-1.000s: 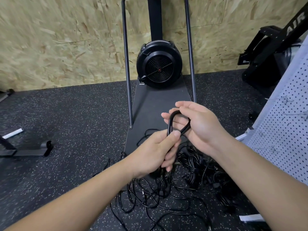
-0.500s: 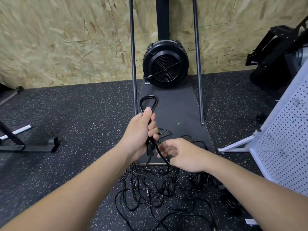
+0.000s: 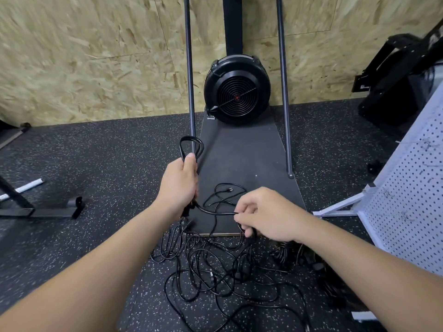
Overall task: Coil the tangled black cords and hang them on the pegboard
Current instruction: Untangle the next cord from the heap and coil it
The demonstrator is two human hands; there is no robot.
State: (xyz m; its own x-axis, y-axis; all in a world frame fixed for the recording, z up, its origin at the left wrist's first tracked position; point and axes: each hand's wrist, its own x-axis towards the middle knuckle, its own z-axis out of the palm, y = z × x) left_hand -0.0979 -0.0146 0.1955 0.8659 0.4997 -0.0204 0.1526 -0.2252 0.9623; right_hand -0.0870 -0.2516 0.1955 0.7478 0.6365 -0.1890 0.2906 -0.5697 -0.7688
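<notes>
left hand (image 3: 178,182) gripping cord loop (image 3: 190,146), right hand (image 3: 266,213) pinching cord

Cords (image 3: 215,267) lie left of the pegboard (image 3: 407,200).

Hands apart: left hand (image 3: 178,180) raised cord loop (image 3: 191,146); right hand (image 3: 266,214) drew strand rightward.

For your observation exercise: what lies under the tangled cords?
The tangled cords lie on speckled black floor, reaching onto the dark platform. Floor beneath the densest knots is covered.
</notes>
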